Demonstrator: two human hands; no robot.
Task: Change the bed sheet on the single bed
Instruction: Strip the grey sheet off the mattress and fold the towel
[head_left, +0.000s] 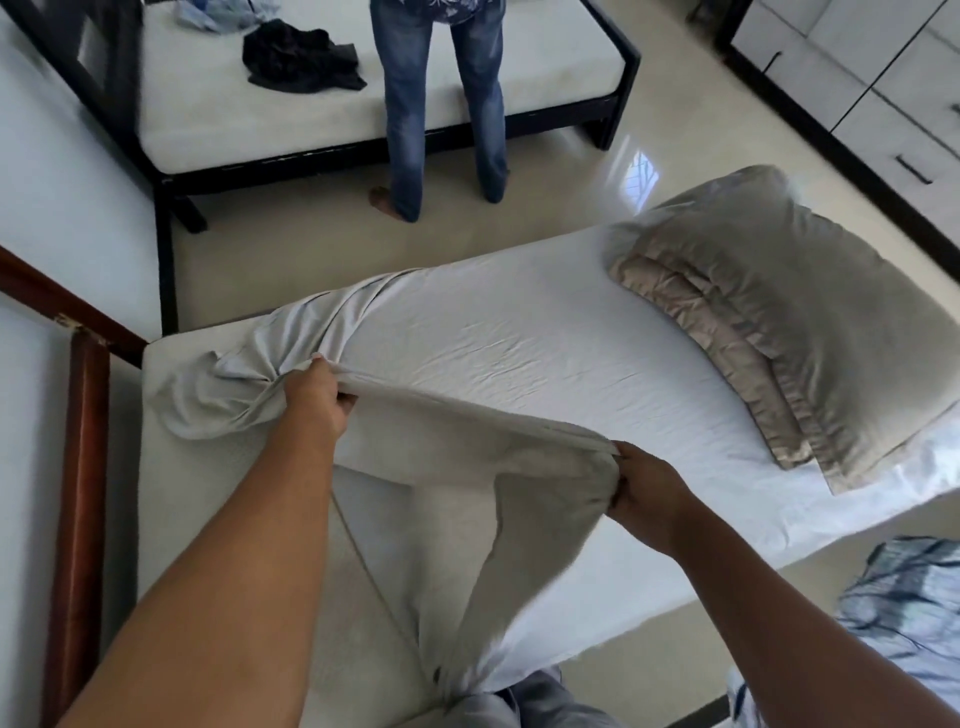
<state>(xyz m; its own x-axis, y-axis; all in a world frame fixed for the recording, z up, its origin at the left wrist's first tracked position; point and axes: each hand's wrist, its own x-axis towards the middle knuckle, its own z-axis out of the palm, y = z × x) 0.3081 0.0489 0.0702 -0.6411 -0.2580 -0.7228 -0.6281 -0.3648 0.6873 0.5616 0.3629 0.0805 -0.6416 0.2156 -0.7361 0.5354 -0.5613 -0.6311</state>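
Your left hand (314, 400) and right hand (647, 488) both pinch the sheet (467, 415) edge, fingers closed; the mattress (519, 338) runs lengthwise rightward beyond them.

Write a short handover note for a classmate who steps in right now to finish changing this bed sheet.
Left hand and right hand: both grip the sheet's near edge, lifted off the mattress.
Sheet: pulled off the near end and bunched at the left; the far end lies flat under the pillow.
Done: near end freed.
Left: move the pillow, strip the rest, fit a fresh sheet.
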